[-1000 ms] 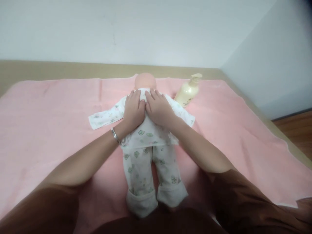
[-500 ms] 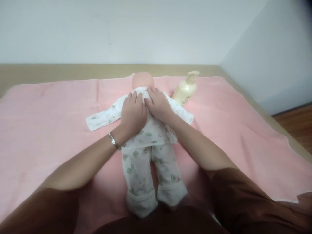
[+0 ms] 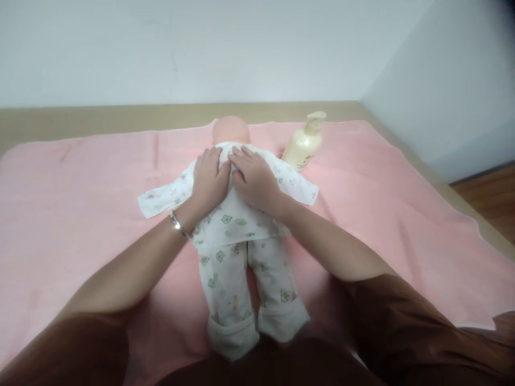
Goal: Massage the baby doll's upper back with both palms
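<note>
A pale, bluish-white plain wall (image 3: 201,53) rises behind a tan flat-topped surface (image 3: 80,120), most of it covered by a pink cloth sheet (image 3: 80,198). At the middle of the sheet lies a bald, infant-sized doll (image 3: 237,225), its smooth head toward the wall, dressed in a white long-sleeved shirt (image 3: 261,222) and matching trousers (image 3: 227,279) with green print and turned-up cuffs.

Just beyond the doll's right-hand sleeve stands a glossy, cream-yellow pump bottle (image 3: 303,147), its base partly hidden; the contents and level cannot be told, and its small lettering is unreadable. The person's left hand (image 3: 210,179) and right hand (image 3: 255,177) rest flat on the shirt's upper part, fingers extended, grasping nothing. A silver metal bangle (image 3: 179,225) circles the left wrist.
</note>
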A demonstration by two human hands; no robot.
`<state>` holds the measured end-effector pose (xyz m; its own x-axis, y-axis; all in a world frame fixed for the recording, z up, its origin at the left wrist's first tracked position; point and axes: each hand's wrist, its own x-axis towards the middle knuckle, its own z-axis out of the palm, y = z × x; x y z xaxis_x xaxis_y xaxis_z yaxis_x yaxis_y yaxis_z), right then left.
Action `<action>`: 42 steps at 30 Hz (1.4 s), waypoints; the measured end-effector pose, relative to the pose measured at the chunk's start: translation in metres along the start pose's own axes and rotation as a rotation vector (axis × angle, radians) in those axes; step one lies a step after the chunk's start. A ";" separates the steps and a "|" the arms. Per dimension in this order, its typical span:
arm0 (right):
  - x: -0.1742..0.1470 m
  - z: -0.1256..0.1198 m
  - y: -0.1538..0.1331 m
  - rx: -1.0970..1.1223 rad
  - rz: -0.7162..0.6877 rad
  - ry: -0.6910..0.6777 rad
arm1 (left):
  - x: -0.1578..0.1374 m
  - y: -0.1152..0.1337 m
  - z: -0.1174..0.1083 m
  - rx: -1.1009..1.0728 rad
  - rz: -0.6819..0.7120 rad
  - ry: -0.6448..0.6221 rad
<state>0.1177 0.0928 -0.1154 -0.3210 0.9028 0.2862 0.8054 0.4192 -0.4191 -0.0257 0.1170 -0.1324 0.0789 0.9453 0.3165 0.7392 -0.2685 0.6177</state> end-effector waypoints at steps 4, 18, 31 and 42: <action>0.016 0.003 0.023 -0.022 0.076 -0.009 | -0.018 0.009 0.004 0.122 0.117 -0.033; -0.019 0.000 -0.014 -0.239 0.040 0.019 | -0.003 0.002 0.001 0.014 0.035 -0.070; 0.015 0.000 0.015 -0.071 0.011 -0.065 | 0.001 -0.003 0.005 0.081 0.035 -0.006; 0.019 0.002 0.025 -0.125 0.130 -0.033 | -0.021 0.007 0.006 0.271 0.201 -0.082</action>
<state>0.1309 0.1206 -0.1222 -0.2243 0.9522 0.2072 0.8963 0.2851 -0.3397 -0.0183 0.0958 -0.1389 0.2859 0.8932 0.3471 0.8532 -0.4022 0.3321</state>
